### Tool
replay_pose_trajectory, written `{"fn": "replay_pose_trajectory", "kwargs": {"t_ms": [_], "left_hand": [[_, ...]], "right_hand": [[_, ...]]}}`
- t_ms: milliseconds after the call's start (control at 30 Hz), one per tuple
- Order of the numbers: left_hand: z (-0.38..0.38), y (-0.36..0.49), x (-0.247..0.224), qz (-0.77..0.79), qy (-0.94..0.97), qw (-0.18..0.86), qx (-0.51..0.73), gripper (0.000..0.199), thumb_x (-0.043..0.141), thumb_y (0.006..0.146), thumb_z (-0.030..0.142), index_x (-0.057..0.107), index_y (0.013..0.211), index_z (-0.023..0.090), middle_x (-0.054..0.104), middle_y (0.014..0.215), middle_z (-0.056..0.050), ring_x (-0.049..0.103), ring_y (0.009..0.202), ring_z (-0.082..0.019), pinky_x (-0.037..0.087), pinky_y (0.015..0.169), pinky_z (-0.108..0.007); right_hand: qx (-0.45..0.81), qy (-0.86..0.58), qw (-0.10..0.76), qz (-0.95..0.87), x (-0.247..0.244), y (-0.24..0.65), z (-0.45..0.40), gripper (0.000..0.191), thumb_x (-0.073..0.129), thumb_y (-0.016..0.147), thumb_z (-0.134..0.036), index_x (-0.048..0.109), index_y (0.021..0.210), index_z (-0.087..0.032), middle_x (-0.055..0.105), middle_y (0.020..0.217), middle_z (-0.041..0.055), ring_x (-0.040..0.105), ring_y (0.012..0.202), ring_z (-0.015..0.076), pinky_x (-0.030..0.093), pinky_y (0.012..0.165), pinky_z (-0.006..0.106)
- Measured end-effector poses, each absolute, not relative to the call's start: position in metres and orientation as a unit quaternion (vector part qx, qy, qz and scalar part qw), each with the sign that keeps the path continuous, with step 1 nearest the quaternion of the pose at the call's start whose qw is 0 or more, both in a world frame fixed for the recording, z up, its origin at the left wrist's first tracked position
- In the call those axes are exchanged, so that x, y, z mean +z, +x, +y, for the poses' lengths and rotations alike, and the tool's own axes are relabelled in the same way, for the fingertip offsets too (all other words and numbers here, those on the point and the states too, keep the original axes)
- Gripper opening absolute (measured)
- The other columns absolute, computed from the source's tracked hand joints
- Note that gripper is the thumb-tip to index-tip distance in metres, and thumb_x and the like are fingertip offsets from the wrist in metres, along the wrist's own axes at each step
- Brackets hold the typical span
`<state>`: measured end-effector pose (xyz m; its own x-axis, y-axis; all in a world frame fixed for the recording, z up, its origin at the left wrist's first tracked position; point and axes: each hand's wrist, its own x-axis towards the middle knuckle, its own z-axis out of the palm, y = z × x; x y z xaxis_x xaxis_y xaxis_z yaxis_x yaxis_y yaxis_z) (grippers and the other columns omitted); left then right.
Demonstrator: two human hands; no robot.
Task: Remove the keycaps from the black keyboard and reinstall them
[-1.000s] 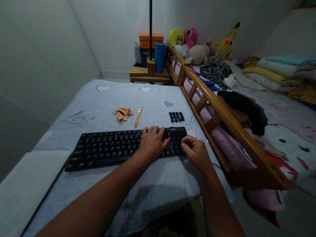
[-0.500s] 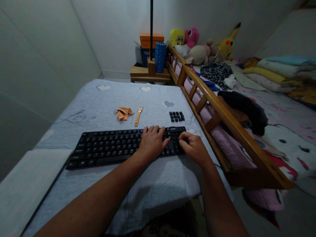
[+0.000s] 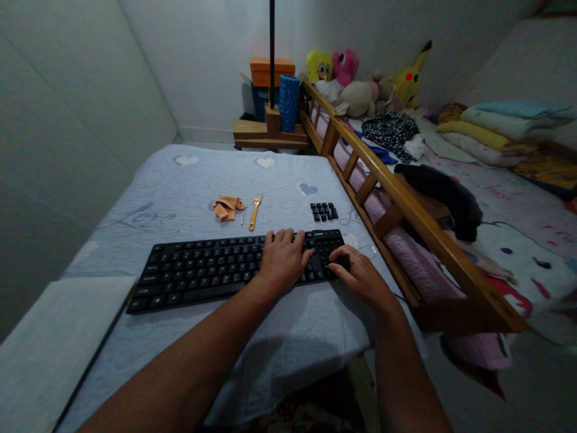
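A black keyboard [image 3: 202,270] was positioned across the near part of a cloth-covered bench [image 3: 279,180]. Its left portion was overlaid by no hand; its right portion was covered in part by both. The left hand [image 3: 285,258] was laid palm down over the keys just left of the number pad [image 3: 329,243], with the fingers spread and nothing gripped. The right hand [image 3: 363,276] was placed at the right edge of the number pad, with the thumb and index finger bent toward each other and their tips slightly parted. Whether anything was gripped between them could not be told. A thin, wire-like strand [image 3: 374,251] was visible just beside that hand.

The step in hand was judged to be fingertip work at the number pad, with the keyboard steadied by the left hand. For the next move, firm downward support and fine fingertip control were judged to be required.

The keyboard was formed as a long, hard, apparently plastic slab with closely set keys. Beyond it, small, blocky black keycaps [image 3: 323,211] were laid in short rows. A flat brush [image 3: 255,211] with a yellow-orange handle and pale bristles was placed beside a slender swab [image 3: 243,216] and a crumpled, soft-looking orange cloth [image 3: 228,208]. The bench covering appeared quilted and lightly wrinkled.
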<state>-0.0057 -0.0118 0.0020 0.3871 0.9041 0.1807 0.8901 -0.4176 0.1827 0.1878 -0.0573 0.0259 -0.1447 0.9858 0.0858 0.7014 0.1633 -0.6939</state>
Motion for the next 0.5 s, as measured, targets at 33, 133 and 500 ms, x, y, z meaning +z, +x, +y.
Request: {"fn": "replay_pose_trajectory", "kwargs": {"t_ms": [33,133,500], "left_hand": [[-0.0120,-0.0054,0.0022,0.541,0.831,0.030,0.126,0.040,0.046,0.096,0.048,0.054,0.126,0.023,0.062,0.119,-0.011,0.051,0.113,-0.030,0.030,0.102,-0.047],[-0.0120,-0.0049,0.0023,0.542,0.830,0.032,0.128,0.040,0.047,0.096,0.048,0.054,0.126,0.023,0.062,0.118,-0.011,0.051,0.114,-0.031,0.030,0.103,-0.047],[-0.0115,-0.0059,-0.0016,0.534,0.831,0.027,0.152,0.041,0.050,0.095,0.048,0.056,0.125,0.021,0.063,0.115,-0.012,0.052,0.111,-0.032,0.031,0.101,-0.048]], "right_hand": [[0.252,-0.590,0.281,-0.714,0.0256,0.1875,-0.0575,0.007,0.059,0.084,-0.025,0.062,0.088,-0.020,0.067,0.092,0.0048,0.061,0.088,0.0202,0.044,0.083,0.032],[0.248,-0.590,0.281,-0.715,0.0254,0.1866,-0.0577,0.008,0.059,0.084,-0.023,0.064,0.089,-0.020,0.068,0.093,0.0053,0.062,0.090,0.0204,0.045,0.085,0.033],[0.254,-0.601,0.256,-0.714,0.0314,0.1830,-0.0534,0.014,0.057,0.087,-0.028,0.067,0.092,-0.020,0.070,0.087,0.0047,0.063,0.080,0.0188,0.045,0.077,0.030]]}}
